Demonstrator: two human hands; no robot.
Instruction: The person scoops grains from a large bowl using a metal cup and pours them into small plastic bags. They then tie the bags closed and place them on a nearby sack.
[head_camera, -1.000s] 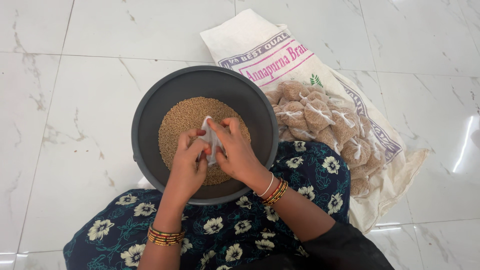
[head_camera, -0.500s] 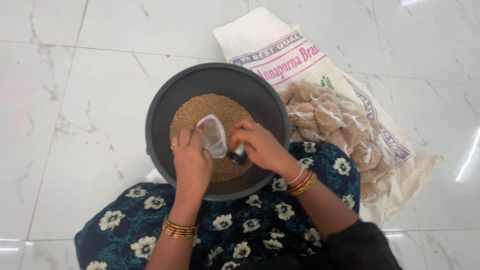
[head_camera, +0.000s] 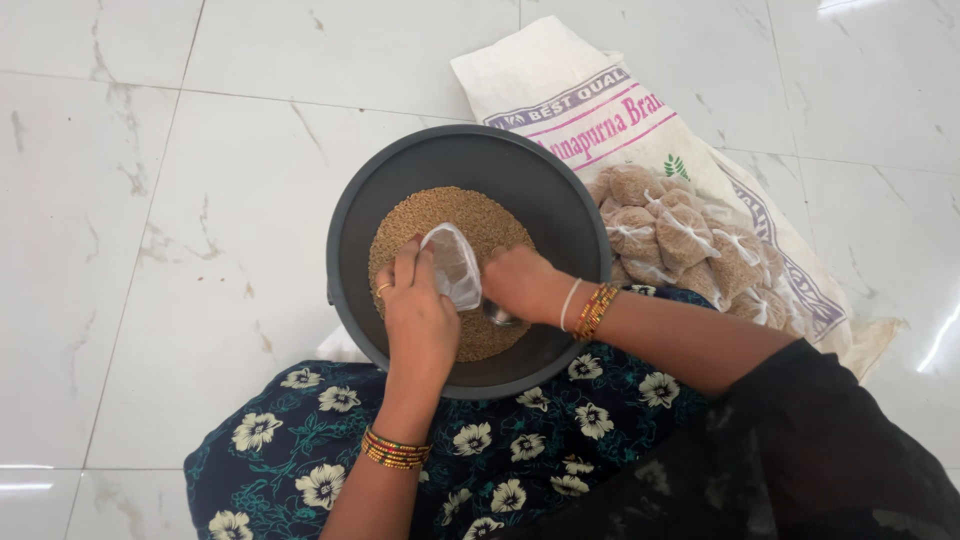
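A dark grey round basin (head_camera: 400, 180) rests against my lap and holds a heap of brown grain (head_camera: 450, 215). My left hand (head_camera: 418, 320) holds a small clear plastic bag (head_camera: 455, 265) open over the grain. My right hand (head_camera: 520, 285) grips a small metal scoop (head_camera: 500, 316) beside the bag's mouth, low over the grain. Both wrists carry coloured bangles.
A white printed sack (head_camera: 560, 90) lies on the marble floor (head_camera: 150, 220) to the right of the basin. Several small filled and tied bags of grain (head_camera: 680, 235) are piled on it. My floral dark skirt (head_camera: 480, 460) covers the near floor.
The left hand has turned the plastic bag more open and upright. The right hand has shifted right and down to the bag's side with the scoop. The view has drifted slightly.
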